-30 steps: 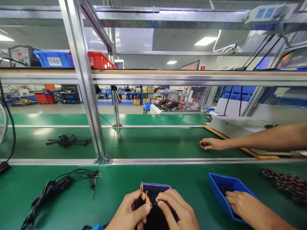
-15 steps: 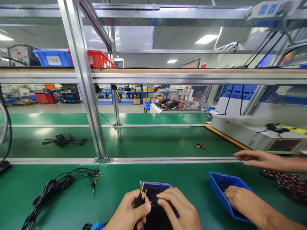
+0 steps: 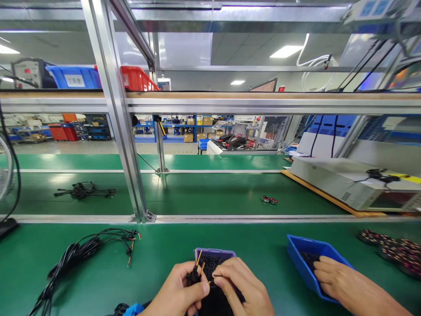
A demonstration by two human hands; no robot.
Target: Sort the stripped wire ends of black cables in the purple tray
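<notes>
My left hand (image 3: 184, 287) is closed around the ends of black cables (image 3: 194, 275), whose thin red, yellow and white wires stick up past the fingers. Close beside it, my right hand (image 3: 245, 285) pinches a small thin black piece (image 3: 217, 275) near one of the wire tips. Both hands are over a purple bin (image 3: 215, 252) filled with small black pieces. More of the cable lies at the bottom edge beside something blue (image 3: 133, 310). To the left, a bundle of black cables (image 3: 74, 254) with bared coloured wire ends rests on the green surface.
At the right, another person's hand (image 3: 342, 281) reaches into a blue bin (image 3: 296, 263) of small black pieces. Round red-and-black parts (image 3: 391, 251) lie beyond it. Past a metal rail (image 3: 230, 219) are more cables (image 3: 85, 190) and small round parts (image 3: 269, 200). An upright post (image 3: 121, 131) stands left.
My right hand has shifted slightly, and the thin black piece now shows between its fingers. The other person's second hand has left view. Cables and round parts beyond the rail have slid left.
</notes>
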